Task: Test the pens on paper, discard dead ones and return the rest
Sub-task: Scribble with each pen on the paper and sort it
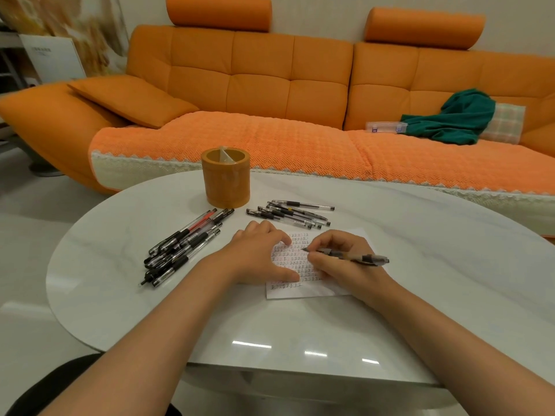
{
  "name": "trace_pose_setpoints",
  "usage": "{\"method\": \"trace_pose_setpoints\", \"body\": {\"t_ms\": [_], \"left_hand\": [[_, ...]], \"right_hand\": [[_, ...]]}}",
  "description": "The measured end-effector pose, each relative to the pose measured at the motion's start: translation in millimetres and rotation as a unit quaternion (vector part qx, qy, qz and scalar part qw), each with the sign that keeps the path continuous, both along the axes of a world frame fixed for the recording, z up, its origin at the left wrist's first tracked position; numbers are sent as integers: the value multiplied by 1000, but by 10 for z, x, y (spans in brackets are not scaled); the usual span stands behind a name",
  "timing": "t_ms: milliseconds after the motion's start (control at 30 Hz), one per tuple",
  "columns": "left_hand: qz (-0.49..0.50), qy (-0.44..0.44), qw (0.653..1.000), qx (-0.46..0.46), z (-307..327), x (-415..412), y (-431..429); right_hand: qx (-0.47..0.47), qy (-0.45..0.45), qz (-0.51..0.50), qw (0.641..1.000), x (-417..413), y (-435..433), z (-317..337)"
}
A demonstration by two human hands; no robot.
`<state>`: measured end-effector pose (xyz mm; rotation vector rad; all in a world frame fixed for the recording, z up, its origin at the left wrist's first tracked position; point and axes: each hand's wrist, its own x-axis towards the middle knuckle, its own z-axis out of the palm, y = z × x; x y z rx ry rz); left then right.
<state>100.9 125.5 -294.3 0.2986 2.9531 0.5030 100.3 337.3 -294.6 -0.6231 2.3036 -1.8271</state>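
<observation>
A small sheet of paper (345, 291) covered with rows of written marks lies on the white table (300, 325). My left hand (258, 253) rests flat on its left part, fingers spread. My right hand (339, 259) grips a black pen (357, 257) with its tip touching the paper near the middle. A pile of several black pens and one red pen (183, 246) lies to the left. Another group of several pens (292, 214) lies beyond the paper. An orange round pen holder (225, 178) stands behind them, with nothing sticking out of it.
An orange sofa (270, 94) runs along the far side of the table. On it lie a green cloth (453, 118), a clear plastic case (386, 127) and a checked cushion (506, 123). The table's curved edge is at left and front.
</observation>
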Motion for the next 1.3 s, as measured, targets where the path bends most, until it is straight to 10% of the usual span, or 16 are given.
{"method": "trace_pose_setpoints", "body": {"t_ms": [200,367,833,1300], "left_hand": [[-6,2,1000,-5,0,7,-11],[-8,20,1000,1,-29,52,-52],[166,164,963,-132,128,143,-564],[222,120,939,-233,113,130,-783]], "right_hand": [[294,368,-20,882,-198,90,36],[482,339,-56,806,-146,-28,135],[502,244,-56,827,-85,-416,97],[448,240,-35,861,-630,-820,32]]}}
